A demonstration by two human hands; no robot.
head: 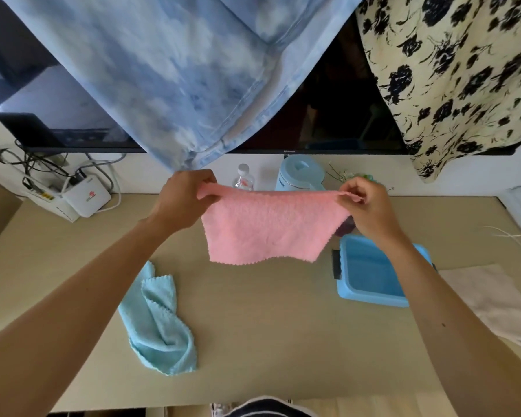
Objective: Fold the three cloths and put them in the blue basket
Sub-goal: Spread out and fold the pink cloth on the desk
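Observation:
A pink cloth (268, 225) hangs spread out in the air above the table, held by its two top corners. My left hand (182, 197) pinches the left corner and my right hand (366, 203) pinches the right corner. A light blue cloth (158, 323) lies crumpled on the table at the front left. The blue basket (370, 273) stands on the table at the right, partly under my right forearm; nothing shows inside it. A small dark purple patch (345, 227) peeks out behind the pink cloth's right edge; I cannot tell what it is.
A beige table (268, 341) carries a white router (86, 198) with cables at the back left, a clear bottle (244, 179) and a light blue kettle (301, 174) at the back. A white fabric (494, 302) lies at the right. A television hangs behind, draped with fabrics.

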